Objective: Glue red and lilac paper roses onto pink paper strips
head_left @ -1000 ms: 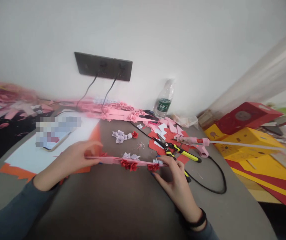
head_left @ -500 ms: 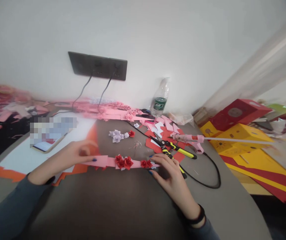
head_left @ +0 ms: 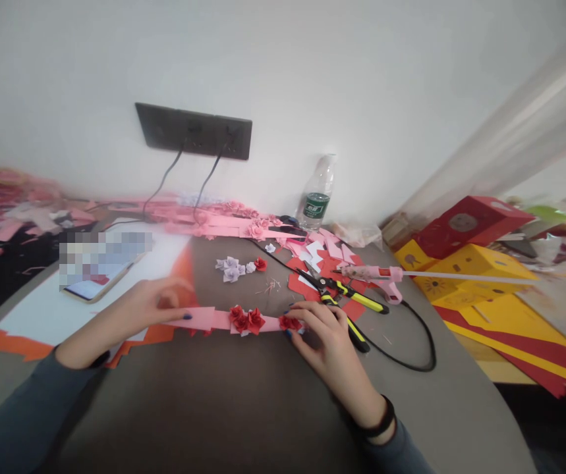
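Note:
A pink paper strip (head_left: 222, 320) with red paper roses (head_left: 247, 320) stretches between my hands, above the front of the grey table. My left hand (head_left: 147, 304) is closed on the strip's left end, thumb along its top. The fingers of my right hand (head_left: 326, 337) grip the right end, by another red rose cluster (head_left: 289, 322); they partly cover it. Just beyond the strip lie small pale lilac flowers (head_left: 232, 268) and a single red flower (head_left: 261, 264). Yellow-and-black pliers (head_left: 356, 295) rest past my right hand.
A pink glue gun (head_left: 371, 272) with a black cord lies on the right, among red paper scraps (head_left: 302, 287). Behind stand a plastic bottle (head_left: 316, 197) and decorated pink strips (head_left: 228, 227). A phone (head_left: 109, 270) lies on white sheets at left. Yellow boxes (head_left: 475, 273) are far right.
My right hand has slid a little to the left along the strip, closer to the right-hand rose cluster. My left hand has stayed in place.

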Motion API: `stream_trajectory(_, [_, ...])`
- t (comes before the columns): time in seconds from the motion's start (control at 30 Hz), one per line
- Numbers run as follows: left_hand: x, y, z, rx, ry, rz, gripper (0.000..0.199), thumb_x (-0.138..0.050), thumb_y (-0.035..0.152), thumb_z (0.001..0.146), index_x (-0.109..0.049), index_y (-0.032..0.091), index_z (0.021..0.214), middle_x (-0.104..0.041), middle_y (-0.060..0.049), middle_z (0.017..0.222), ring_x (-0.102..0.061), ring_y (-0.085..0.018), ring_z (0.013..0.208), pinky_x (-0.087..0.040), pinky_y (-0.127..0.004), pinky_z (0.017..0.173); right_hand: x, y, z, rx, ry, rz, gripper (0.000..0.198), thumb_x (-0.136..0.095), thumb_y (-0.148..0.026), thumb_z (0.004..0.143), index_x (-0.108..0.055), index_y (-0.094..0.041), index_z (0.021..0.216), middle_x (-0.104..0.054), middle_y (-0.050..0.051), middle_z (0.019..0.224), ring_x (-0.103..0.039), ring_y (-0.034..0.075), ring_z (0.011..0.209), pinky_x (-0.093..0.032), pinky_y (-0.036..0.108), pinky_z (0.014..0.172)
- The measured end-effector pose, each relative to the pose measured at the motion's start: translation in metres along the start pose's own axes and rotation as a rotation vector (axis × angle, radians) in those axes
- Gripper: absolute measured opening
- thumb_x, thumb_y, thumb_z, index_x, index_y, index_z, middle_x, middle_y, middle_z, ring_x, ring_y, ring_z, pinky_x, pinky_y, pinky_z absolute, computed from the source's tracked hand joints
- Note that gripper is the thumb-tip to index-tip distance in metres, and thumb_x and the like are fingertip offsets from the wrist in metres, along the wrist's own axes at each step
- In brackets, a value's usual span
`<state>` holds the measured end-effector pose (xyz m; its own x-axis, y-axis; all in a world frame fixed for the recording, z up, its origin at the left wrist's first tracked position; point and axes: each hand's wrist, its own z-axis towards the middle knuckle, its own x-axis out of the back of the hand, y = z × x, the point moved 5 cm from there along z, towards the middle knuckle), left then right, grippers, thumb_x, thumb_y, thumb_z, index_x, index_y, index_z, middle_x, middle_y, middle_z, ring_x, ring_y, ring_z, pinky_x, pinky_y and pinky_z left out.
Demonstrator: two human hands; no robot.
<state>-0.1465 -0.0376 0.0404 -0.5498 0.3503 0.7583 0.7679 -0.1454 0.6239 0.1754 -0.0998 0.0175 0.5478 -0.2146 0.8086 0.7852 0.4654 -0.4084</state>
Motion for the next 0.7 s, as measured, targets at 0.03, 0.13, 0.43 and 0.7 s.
stream_trajectory(0.03, [0.000,0.001,0.000,-0.003,0.001,0.003,0.041,-0.063,0.056,0.079,-0.068,0.024,0.103,-0.065,0.003,0.063,-0.059,-0.019,0.062,-0.041,-0.027,0.062,0.000,0.000,0.000,-0.006,-0.012,0.010,0.021,-0.058,-0.016,0.090,-0.067,-0.028,0.105,-0.073,0.006,0.112,-0.068,0.026,0.106,-0.037,0.044,0.095])
stream_trajectory(0.13, [0.000,0.001,0.000,-0.011,0.006,0.005,0.038,-0.064,0.054,0.079,-0.069,0.024,0.102,-0.065,0.003,0.063,-0.059,-0.019,0.062,-0.042,-0.027,0.063,0.000,0.002,-0.001,-0.020,-0.039,0.082,0.022,-0.057,-0.018,0.092,-0.066,-0.028,0.109,-0.072,0.007,0.115,-0.067,0.027,0.110,-0.040,0.044,0.095])
stream_trajectory(0.43, [0.008,-0.011,-0.002,-0.016,0.043,-0.054,0.042,-0.064,0.057,0.081,-0.068,0.023,0.105,-0.067,0.002,0.067,-0.058,-0.017,0.062,-0.044,-0.026,0.062,0.011,0.023,-0.008,-0.072,0.044,0.195,0.024,-0.060,-0.029,0.096,-0.064,-0.028,0.119,-0.073,0.008,0.120,-0.067,0.028,0.112,-0.050,0.041,0.091])
stream_trajectory(0.7, [0.008,-0.002,0.000,-0.044,-0.041,-0.061,0.037,-0.055,0.055,0.087,-0.068,0.022,0.099,-0.070,-0.002,0.079,-0.063,-0.019,0.073,-0.045,-0.025,0.063,0.019,0.044,-0.008,-0.141,0.063,0.253,0.018,-0.059,-0.036,0.097,-0.075,-0.026,0.096,-0.078,0.006,0.096,-0.073,0.026,0.090,-0.054,0.039,0.082])
